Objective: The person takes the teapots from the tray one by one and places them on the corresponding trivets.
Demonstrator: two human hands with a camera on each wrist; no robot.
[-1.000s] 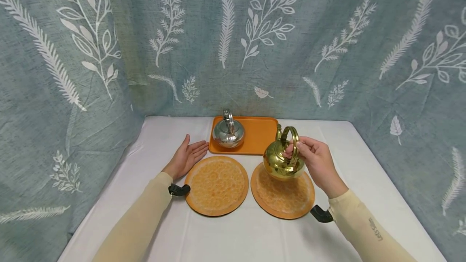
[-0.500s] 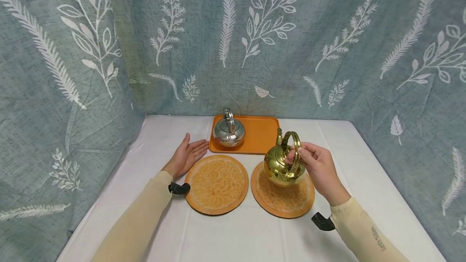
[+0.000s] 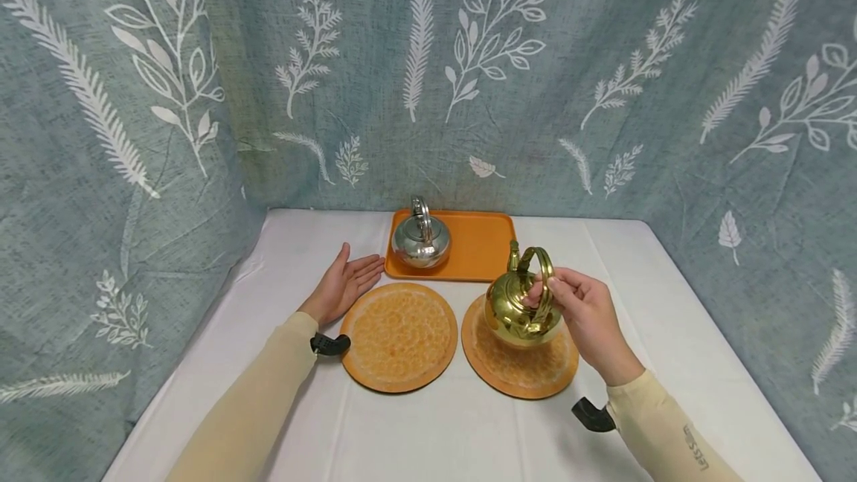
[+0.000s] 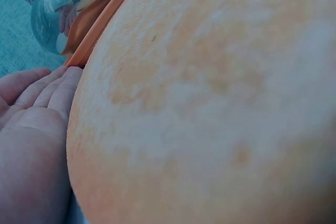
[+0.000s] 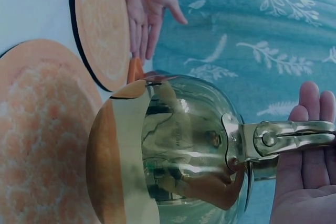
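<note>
Being gripped by its arched handle in the right hand (image 3: 592, 318), a lidded, shiny gold-coloured metal kettle (image 3: 515, 322) is held over a round orange-patterned mat (image 3: 522, 382). The left hand (image 3: 343, 287) is laid open beside an orange rectangular tray (image 3: 480, 244), where a rounded silver metal kettle (image 3: 420, 245) is set.

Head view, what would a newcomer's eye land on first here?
Probably the shiny gold kettle, its arched handle held by the right hand, over the right-hand round placemat; whether it touches there is hard to tell. Next, perhaps, the silver kettle on the left part of the orange tray, at the back of the white tablecloth. Behind everything hangs a blue-green curtain with white leaf prints.
</note>
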